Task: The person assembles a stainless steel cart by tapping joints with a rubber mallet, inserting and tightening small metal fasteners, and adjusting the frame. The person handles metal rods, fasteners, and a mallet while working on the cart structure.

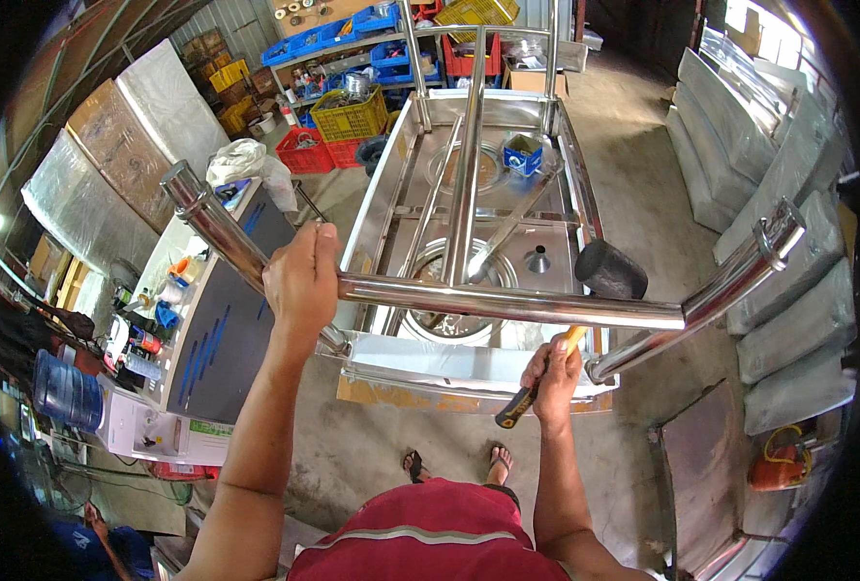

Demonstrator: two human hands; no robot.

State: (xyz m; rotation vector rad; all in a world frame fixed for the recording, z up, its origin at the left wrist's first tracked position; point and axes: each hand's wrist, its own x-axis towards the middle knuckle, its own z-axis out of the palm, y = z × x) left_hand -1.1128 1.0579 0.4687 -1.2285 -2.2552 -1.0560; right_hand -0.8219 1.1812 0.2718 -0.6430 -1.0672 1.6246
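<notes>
My left hand (301,276) is closed round the polished steel tube frame (507,304), near where its crossbar meets the left upright. In my right hand (554,378) is a rubber mallet (612,269), gripped by its yellow and black handle. The black mallet head is just above the crossbar's right part; whether it touches the tube I cannot tell. Below the tubes lies a large upturned steel cart or sink-like body (377,218) with crossbars inside. A small blue box (523,155) and a metal funnel (538,259) stand in it.
A grey workbench (227,320) with tools and bottles is at the left. Yellow crates (350,114) and blue bins (309,44) fill the back. Wrapped panels (788,339) lean along the right, near an orange container (779,468). Another person's arm (110,542) shows at lower left.
</notes>
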